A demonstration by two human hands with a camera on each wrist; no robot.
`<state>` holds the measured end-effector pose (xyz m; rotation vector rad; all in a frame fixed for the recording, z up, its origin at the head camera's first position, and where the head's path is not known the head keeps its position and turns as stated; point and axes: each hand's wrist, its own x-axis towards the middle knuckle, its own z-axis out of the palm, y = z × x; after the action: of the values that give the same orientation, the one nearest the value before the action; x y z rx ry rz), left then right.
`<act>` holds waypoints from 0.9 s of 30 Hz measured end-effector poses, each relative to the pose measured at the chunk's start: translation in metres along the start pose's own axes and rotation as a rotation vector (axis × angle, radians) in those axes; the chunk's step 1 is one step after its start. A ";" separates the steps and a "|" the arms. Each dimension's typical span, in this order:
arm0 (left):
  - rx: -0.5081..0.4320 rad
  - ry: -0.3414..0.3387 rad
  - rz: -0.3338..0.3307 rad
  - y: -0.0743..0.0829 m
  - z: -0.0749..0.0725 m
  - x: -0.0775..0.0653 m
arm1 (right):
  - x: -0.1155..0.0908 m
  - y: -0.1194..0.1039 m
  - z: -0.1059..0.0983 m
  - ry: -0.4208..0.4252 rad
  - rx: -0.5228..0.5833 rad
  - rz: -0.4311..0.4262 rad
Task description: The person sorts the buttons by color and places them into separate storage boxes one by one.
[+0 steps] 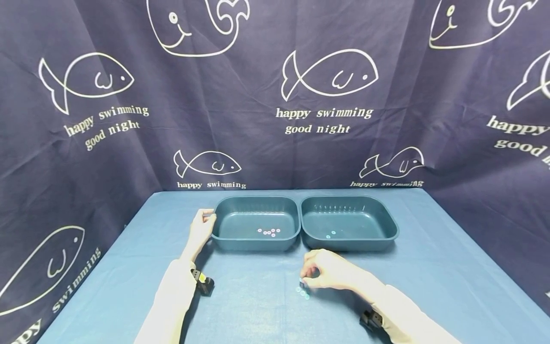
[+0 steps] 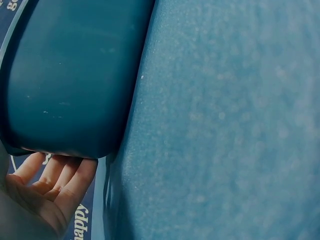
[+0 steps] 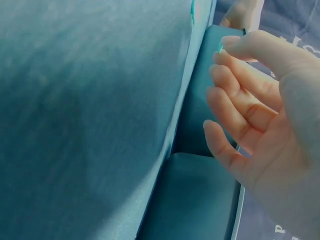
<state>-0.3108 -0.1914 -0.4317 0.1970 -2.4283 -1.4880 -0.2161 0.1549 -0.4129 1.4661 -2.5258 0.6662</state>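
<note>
At the left end of the left dark teal bin, my left hand rests its fingertips against the outside. The left wrist view shows these fingers fairly straight, touching the bin's end wall. Below the gap between the bins, my right hand is low over the table. Its thumb and index finger pinch a small teal button-like disc, seen edge-on in the right wrist view, while the other fingers are loosely bent. Several similar teal discs lie on the cloth just below that hand.
Several small pink discs lie in the left bin. The right bin stands beside it, with two teal discs inside. A blue cloth covers the table. Behind hangs a dark curtain printed with fish and lettering.
</note>
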 end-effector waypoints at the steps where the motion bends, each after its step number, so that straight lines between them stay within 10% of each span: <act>1: 0.000 0.002 0.000 0.000 0.000 0.000 | 0.000 0.000 0.000 0.007 0.001 -0.004; 27: -0.004 0.010 0.009 -0.002 0.000 0.001 | -0.001 0.007 -0.029 0.126 -0.011 0.060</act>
<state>-0.3114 -0.1924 -0.4333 0.1926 -2.4150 -1.4846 -0.2246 0.1717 -0.3899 1.3056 -2.4818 0.7290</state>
